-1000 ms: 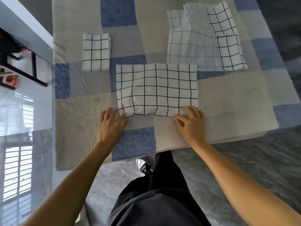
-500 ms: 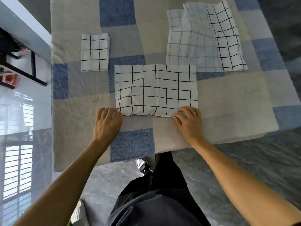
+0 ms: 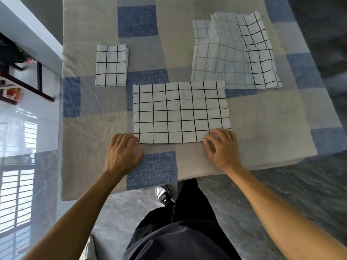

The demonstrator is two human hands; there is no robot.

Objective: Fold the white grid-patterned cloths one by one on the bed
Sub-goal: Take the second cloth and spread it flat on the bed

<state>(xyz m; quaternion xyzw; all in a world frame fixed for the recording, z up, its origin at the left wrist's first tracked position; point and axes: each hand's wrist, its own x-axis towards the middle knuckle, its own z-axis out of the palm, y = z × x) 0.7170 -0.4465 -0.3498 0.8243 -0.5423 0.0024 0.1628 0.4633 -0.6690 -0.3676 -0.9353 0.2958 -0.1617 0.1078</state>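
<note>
A white cloth with a black grid (image 3: pixel 180 111), folded to a wide rectangle, lies flat on the bed (image 3: pixel 262 119) in front of me. At its near left corner my left hand (image 3: pixel 123 152) has curled fingers that pinch the edge. My right hand (image 3: pixel 222 149) grips the near right corner, with fingers on top and the thumb at the edge. A small folded grid cloth (image 3: pixel 111 65) lies at the back left. Rumpled unfolded grid cloths (image 3: pixel 221 59) lie at the back right, touching the far right corner of the middle cloth.
The bed has a blue, grey and beige patchwork cover, and its near edge is just below my hands. A dark-framed piece of furniture (image 3: pixel 22 79) stands on the glossy floor to the left. My legs and one shoe (image 3: pixel 163 195) are below the bed edge.
The near edge of the middle cloth was wrinkled and now lies straight and flat. Both hands stayed at its near corners, with the fingers curling more tightly onto them.
</note>
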